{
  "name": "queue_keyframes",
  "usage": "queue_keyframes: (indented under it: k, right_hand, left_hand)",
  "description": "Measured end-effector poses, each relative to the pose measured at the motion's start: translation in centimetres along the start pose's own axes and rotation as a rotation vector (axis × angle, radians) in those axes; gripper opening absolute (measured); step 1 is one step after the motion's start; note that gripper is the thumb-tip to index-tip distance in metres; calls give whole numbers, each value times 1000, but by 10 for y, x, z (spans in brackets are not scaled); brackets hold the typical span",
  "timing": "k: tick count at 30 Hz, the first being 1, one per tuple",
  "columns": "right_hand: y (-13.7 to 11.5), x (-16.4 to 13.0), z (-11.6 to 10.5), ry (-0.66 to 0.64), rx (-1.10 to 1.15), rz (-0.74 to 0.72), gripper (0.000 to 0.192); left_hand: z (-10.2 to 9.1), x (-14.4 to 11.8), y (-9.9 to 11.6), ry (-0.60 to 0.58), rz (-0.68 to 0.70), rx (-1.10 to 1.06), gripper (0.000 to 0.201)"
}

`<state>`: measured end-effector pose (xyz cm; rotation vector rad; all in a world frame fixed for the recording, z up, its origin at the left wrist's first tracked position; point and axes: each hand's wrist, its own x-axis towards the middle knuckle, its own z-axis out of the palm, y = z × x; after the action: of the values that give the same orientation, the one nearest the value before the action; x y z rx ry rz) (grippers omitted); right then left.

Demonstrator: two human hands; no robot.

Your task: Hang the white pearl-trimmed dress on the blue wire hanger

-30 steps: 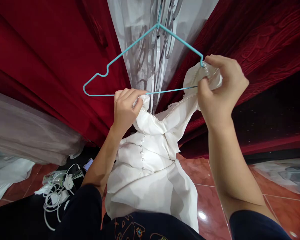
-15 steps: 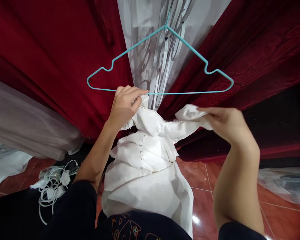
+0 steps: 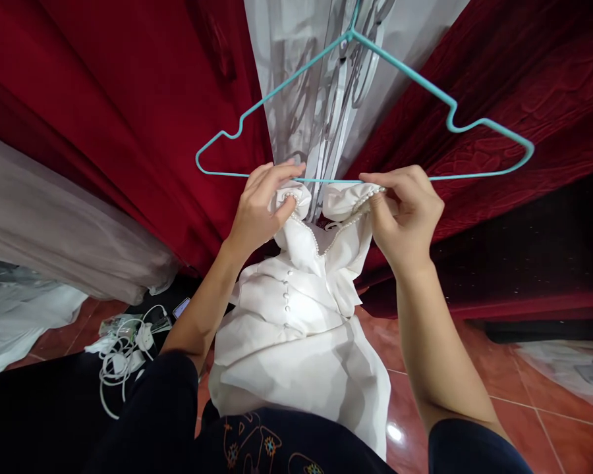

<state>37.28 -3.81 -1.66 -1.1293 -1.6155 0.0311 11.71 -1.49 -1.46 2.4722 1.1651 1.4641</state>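
Observation:
A white dress (image 3: 296,359) with a pearl-trimmed neckline and a row of buttons hangs down in front of me. Its upper edge meets the bottom bar of a turquoise hanger (image 3: 400,68). My left hand (image 3: 264,201) is closed on the dress's left shoulder part, fingers lying over the bar. On the other side my right hand (image 3: 406,207) pinches the right shoulder part, thumb on the pearl edge and fingertips at the bar. Whether the fabric is fastened to the bar is hidden by my fingers.
Red curtains (image 3: 143,99) hang on both sides of a white patterned panel (image 3: 296,79). White cables (image 3: 121,362) lie in a tangle at lower left, near a phone (image 3: 181,307). Red tiles (image 3: 504,375) cover the floor. Pale fabric (image 3: 54,217) hangs at left.
My right hand has moved left and up, bringing the right shoulder part of the dress up to the hanger bar. The hanger appears larger and further right. My left hand keeps its hold.

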Motion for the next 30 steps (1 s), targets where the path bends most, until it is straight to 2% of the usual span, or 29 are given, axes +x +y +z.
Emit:
queue_keyframes:
  k: [2, 4, 6, 8, 10, 12, 14, 16, 19, 20, 22, 25, 27, 30]
  right_hand:
    - [0, 3, -5, -22, 2, -3, 26]
    - [-1, 8, -10, -57, 21, -11, 24]
    - [-1, 11, -12, -65, 41, -16, 24]
    - [0, 10, -10, -54, 52, -15, 25]
    - [2, 7, -7, -41, 57, -10, 26]
    - [3, 4, -4, -31, 61, -10, 27]
    - [4, 2, -3, -26, 61, -15, 28]
    - [4, 1, -1, -27, 57, -19, 29]
    - [3, 1, 2, -18, 49, -21, 31]
    - [3, 0, 3, -9, 46, -23, 31]
    - [3, 0, 5, -1, 41, -30, 31]
    - [4, -1, 5, 13, 47, -47, 29]
    - [3, -1, 4, 22, 51, -55, 28]
    - [2, 0, 3, 20, 39, -52, 29]
  left_hand:
    - [0, -17, -12, 217, 19, 12, 21]
    - [-3, -35, -28, 396, -57, 4, 30]
    - [-9, -48, -47, 445, -247, -46, 38]
    - [-16, -51, -68, 443, -451, -87, 36]
    - [-25, -43, -90, 506, -561, -50, 31]
    - [-38, -23, -110, 615, -568, 20, 33]
    - [-54, 5, -126, 748, -490, 26, 41]
    - [-72, 35, -134, 788, -323, 20, 46]
    - [-90, 75, -130, 697, -86, -30, 53]
    - [-92, 84, -125, 657, -55, -26, 50]
    - [-89, 98, -111, 548, -112, -49, 37]
    - [-77, 104, -83, 300, -308, -255, 19]
    - [-69, 99, -63, 299, -270, -281, 22]
    - [-55, 82, -30, 450, -51, -49, 29]
